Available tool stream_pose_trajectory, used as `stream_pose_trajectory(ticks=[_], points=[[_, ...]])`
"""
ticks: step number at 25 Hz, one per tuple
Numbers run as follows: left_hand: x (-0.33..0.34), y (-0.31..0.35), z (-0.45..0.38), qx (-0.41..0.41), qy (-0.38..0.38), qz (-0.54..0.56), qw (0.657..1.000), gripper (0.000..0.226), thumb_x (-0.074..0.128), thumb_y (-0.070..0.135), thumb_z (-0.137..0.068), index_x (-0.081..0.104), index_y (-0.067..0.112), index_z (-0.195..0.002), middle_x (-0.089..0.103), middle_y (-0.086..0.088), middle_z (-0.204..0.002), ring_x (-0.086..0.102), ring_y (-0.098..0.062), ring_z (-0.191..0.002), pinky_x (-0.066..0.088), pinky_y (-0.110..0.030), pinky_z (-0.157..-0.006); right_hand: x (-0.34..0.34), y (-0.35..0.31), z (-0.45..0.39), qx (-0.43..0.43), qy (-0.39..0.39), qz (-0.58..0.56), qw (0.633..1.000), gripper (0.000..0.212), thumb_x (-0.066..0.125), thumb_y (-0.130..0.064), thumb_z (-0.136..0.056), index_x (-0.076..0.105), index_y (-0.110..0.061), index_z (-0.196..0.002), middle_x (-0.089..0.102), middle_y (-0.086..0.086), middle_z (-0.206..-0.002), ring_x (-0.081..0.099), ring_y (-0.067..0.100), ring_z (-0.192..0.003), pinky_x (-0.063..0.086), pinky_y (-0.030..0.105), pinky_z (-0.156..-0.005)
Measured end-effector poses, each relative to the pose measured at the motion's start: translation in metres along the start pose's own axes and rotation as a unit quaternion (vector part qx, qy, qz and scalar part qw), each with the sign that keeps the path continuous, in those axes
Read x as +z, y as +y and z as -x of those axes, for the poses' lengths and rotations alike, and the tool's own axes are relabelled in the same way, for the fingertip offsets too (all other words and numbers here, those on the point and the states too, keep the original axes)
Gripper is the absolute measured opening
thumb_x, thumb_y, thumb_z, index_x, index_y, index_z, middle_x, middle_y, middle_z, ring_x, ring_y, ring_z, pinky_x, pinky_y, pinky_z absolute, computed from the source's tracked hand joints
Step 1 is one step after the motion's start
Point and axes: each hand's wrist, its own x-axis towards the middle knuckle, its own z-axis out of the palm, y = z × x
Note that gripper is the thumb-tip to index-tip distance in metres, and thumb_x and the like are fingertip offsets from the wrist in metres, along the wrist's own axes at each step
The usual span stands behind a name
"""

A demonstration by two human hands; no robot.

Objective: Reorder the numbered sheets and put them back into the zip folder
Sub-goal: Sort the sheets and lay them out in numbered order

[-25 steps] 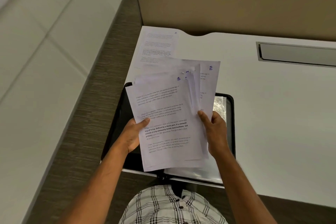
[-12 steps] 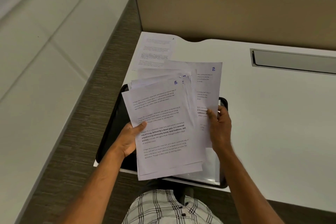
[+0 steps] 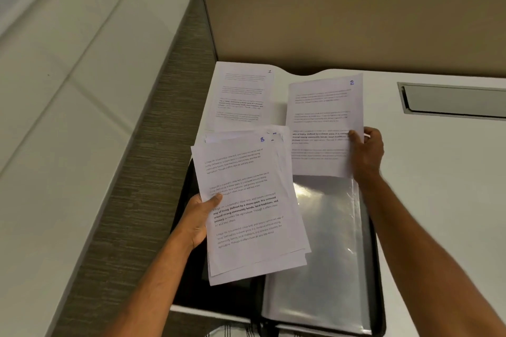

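My left hand (image 3: 198, 220) grips a fanned stack of several printed sheets (image 3: 252, 216) by its left edge; the top sheet bears a blue 8. My right hand (image 3: 365, 153) pinches a single sheet marked 2 (image 3: 323, 123) at its right edge, held apart from the stack, above and to the right of it. Sheet 1 (image 3: 241, 96) lies flat on the white desk at the far left corner. The black zip folder (image 3: 379, 295) lies open under my hands, its clear plastic sleeves (image 3: 323, 254) showing on the right half.
A beige partition (image 3: 356, 27) walls the desk's far edge. A recessed metal cable slot (image 3: 454, 101) sits in the white desk (image 3: 438, 172) at the right. The desk's left edge drops to carpet (image 3: 131, 200). Office chairs stand beyond the partition.
My right hand has drawn sheet 2 out of the stack and moved it up and to the right. The left hand keeps hold of the remaining sheets. The folder's sleeves are now uncovered.
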Motion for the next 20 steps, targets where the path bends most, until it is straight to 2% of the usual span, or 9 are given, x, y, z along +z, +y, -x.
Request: stream_pose_trajectory(ticks=[3,4,6,7,9,11,15,17,20], points=[[-0.005,0.016,-0.028,-0.014,-0.002,-0.007,1.0,0.027,0.061,0.008,-0.099,0.067,0.009,-0.126,0.073,-0.015,-0.121,0.071,-0.032,-0.109,0.059,-0.047,-0.09,0.026,0.002,-0.034,0.023,-0.004,0.036,0.999,0.039,0.063,-0.027,-0.104,0.054,-0.005,-0.135,0.066,0.013,-0.128,0.064,0.025,-0.108,0.046,0.029,-0.088],[-0.005,0.021,-0.036,-0.017,-0.004,-0.007,1.0,0.027,0.06,0.008,-0.1,0.067,0.008,-0.126,0.073,-0.015,-0.121,0.071,-0.032,-0.11,0.057,-0.048,-0.092,0.033,0.005,-0.041,0.022,-0.007,0.072,0.997,0.042,0.063,-0.028,-0.104,0.051,-0.006,-0.138,0.065,0.013,-0.128,0.063,0.027,-0.11,0.045,0.031,-0.089],[-0.005,0.03,-0.051,-0.021,-0.011,-0.007,1.0,0.027,0.059,0.008,-0.1,0.066,0.009,-0.126,0.073,-0.015,-0.12,0.071,-0.032,-0.11,0.057,-0.049,-0.093,0.049,0.018,-0.051,-0.038,0.001,0.199,0.979,0.054,0.066,-0.032,-0.101,0.046,-0.008,-0.145,0.06,0.016,-0.136,0.057,0.037,-0.124,0.044,0.043,-0.1],[-0.004,0.036,-0.059,-0.022,-0.014,-0.007,1.0,0.027,0.059,0.008,-0.1,0.067,0.009,-0.126,0.073,-0.015,-0.12,0.071,-0.032,-0.109,0.058,-0.048,-0.091,0.059,0.026,-0.052,-0.088,-0.015,0.264,0.96,0.061,0.069,-0.037,-0.099,0.045,-0.01,-0.149,0.055,0.018,-0.143,0.051,0.04,-0.132,0.042,0.048,-0.106],[-0.004,0.043,-0.071,-0.026,-0.02,-0.005,0.999,0.026,0.059,0.008,-0.1,0.066,0.009,-0.126,0.074,-0.014,-0.12,0.071,-0.031,-0.109,0.061,-0.046,-0.087,0.08,0.043,-0.049,-0.187,-0.122,0.374,0.9,0.071,0.067,-0.052,-0.097,0.044,-0.016,-0.154,0.042,0.017,-0.16,0.037,0.042,-0.146,0.035,0.055,-0.116],[-0.005,0.047,-0.083,-0.031,-0.022,-0.003,0.999,0.027,0.059,0.008,-0.1,0.066,0.009,-0.126,0.073,-0.015,-0.12,0.071,-0.032,-0.11,0.061,-0.044,-0.086,0.099,0.051,-0.045,-0.207,-0.209,0.446,0.845,0.079,0.052,-0.068,-0.098,0.035,-0.024,-0.161,0.026,0.013,-0.171,0.022,0.041,-0.156,0.023,0.059,-0.122],[-0.011,0.055,-0.1,-0.041,-0.021,-0.006,0.999,0.03,0.06,0.007,-0.1,0.065,0.008,-0.129,0.073,-0.015,-0.122,0.071,-0.033,-0.111,0.06,-0.047,-0.089,0.114,0.047,-0.055,-0.184,-0.207,0.451,0.848,0.095,0.026,-0.083,-0.088,0.03,-0.025,-0.164,0.023,0.011,-0.172,0.018,0.04,-0.158,0.02,0.061,-0.123],[-0.013,0.057,-0.105,-0.042,-0.023,-0.007,0.999,0.03,0.059,0.007,-0.1,0.065,0.008,-0.129,0.073,-0.015,-0.122,0.07,-0.033,-0.111,0.058,-0.049,-0.092,0.116,0.044,-0.062,-0.186,-0.209,0.452,0.847,0.096,0.026,-0.084,-0.088,0.028,-0.026,-0.164,0.021,0.009,-0.173,0.015,0.039,-0.159,0.018,0.06,-0.125],[-0.015,0.056,-0.11,-0.046,-0.022,-0.009,0.999,0.031,0.06,0.007,-0.099,0.064,0.009,-0.13,0.072,-0.015,-0.122,0.069,-0.035,-0.114,0.055,-0.052,-0.095,0.119,0.044,-0.068,-0.182,-0.208,0.445,0.852,0.089,0.037,-0.081,-0.094,0.025,-0.028,-0.165,0.017,0.007,-0.174,0.011,0.036,-0.161,0.013,0.058,-0.127]])
